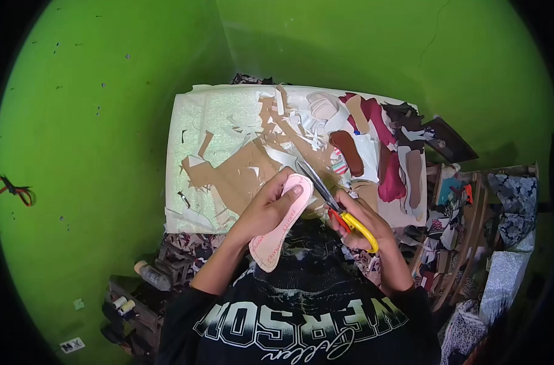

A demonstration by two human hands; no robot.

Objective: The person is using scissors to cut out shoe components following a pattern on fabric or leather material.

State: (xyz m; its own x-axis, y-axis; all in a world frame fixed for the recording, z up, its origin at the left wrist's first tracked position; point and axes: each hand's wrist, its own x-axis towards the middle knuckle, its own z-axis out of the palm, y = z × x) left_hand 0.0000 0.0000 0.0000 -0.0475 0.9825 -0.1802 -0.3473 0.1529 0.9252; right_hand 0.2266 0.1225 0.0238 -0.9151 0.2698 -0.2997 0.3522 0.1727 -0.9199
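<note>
My left hand (273, 205) grips a pale pink, sole-shaped insole (280, 237) with its thumb flat on the upper face. Red print runs along the insole, and its narrow end hangs down toward my shirt. In my right hand (367, 222) is a pair of scissors (325, 193) with yellow and red handles. The long metal blades point up and left, close beside the insole's upper right edge. A thin white strip (280, 156) lies by the blade tips. Below both hands, a large brown sheet with cut edges (240, 173) rests on the table.
The white-covered table (189, 121) carries paper scraps, a reddish-brown sole piece (347, 152), a tan sole piece (357, 114) and dark red fabric (391, 176). A wooden rack (465, 237) with fabric scraps stands at right. A bottle (152, 275) lies at lower left. Green walls (137, 79) enclose the corner.
</note>
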